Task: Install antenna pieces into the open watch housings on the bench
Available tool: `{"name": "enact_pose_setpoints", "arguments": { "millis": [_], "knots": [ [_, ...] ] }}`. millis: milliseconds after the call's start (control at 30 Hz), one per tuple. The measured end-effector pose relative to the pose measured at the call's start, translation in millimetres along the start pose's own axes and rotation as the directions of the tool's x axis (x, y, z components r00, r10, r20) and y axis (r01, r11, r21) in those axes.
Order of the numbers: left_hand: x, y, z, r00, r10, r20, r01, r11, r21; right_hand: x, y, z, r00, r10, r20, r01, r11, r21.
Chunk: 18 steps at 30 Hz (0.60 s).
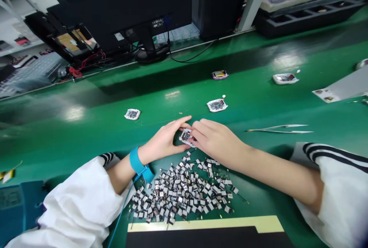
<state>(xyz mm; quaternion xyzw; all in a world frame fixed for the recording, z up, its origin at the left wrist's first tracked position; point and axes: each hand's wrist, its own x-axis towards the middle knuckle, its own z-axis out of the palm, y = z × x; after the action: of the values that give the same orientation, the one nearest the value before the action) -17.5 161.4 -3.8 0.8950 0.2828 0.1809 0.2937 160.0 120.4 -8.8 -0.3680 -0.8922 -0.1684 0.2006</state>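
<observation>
1. The left hand [162, 138] and right hand [215, 141] meet on a green bench mat [253, 87], just above a heap of small foil-wrapped components with thin wire leads [181, 190].
2. A small white-framed circuit module [186, 137] sits between the hands, gripped at its edges.
3. The left fingers [184, 121] curve narrowly over its top edge, with the thumb below it; the right fingers [201, 127] close over its right side.
4. Slim steel tweezers [280, 129] lie on the mat, near the right hand but apart from it.
5. A blue wrist strap [138, 163] circles the left wrist, and its blue cord [122, 217] runs down beside the heap.
6. Further out, a similar module [132, 114] and another [217, 105] lie apart on the mat, beyond the hands.
7. Beyond them, the back of a black monitor [115, 2] stands past the mat's far edge.
</observation>
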Motion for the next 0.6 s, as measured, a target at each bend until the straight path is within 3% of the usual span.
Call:
{"name": "enact_pose_setpoints", "arguments": {
  "millis": [133, 333, 500, 600],
  "knots": [
    [0, -2, 1.1, 1.000, -0.010, -0.028, 0.007, 0.995, -0.096, 4, -2, -3, 0.999, 0.039, 0.014, -0.038, 0.999, -0.025],
    [-1, -4, 4.1, 0.993, -0.089, -0.071, 0.059, 0.935, -0.350, 10, 5, -3, 0.994, -0.027, -0.110, 0.019, 0.997, -0.072],
    [-1, -3, 4.9, 0.989, -0.112, -0.092, 0.068, 0.920, -0.386, 13, 8, 3, 0.983, -0.064, -0.174, 0.053, 0.996, -0.065],
    [-1, -1, 5.4, 0.990, -0.101, -0.098, 0.060, 0.932, -0.357, 13, 8, 7, 0.985, -0.006, -0.171, 0.019, 0.997, 0.075]
  ]
}}
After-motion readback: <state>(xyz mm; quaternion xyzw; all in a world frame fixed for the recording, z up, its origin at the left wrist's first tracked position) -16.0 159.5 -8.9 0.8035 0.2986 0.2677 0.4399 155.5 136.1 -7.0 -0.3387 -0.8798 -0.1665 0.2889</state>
